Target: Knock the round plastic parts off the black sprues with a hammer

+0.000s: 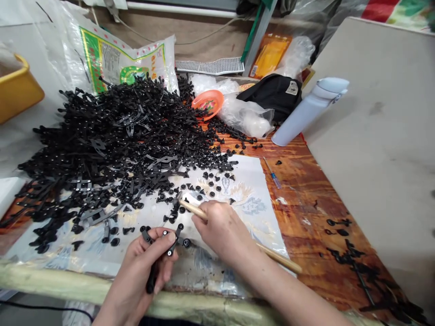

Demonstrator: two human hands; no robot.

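Note:
Near the front edge of the table, my left hand (152, 258) is closed on a black jointed plastic piece (171, 244), its arms sticking out past thumb and fingers. My right hand (220, 226) grips a hammer by its wooden handle (192, 209). The small dark hammer head (177, 200) points away from me, over loose black parts; whether it touches them I cannot tell. The handle's rear end shows beyond my right forearm. Between and ahead of my hands, small black plugs (199, 197) lie scattered on a floral sheet (246, 181).
A large heap of black plastic parts (136, 131) covers the left and back. Behind stand a printed sack (132, 59), an orange plate (209, 104), and a black cap (275, 93). A pale bottle (309, 111) and a screwdriver (273, 174) are at right, beside a grey panel (374, 113).

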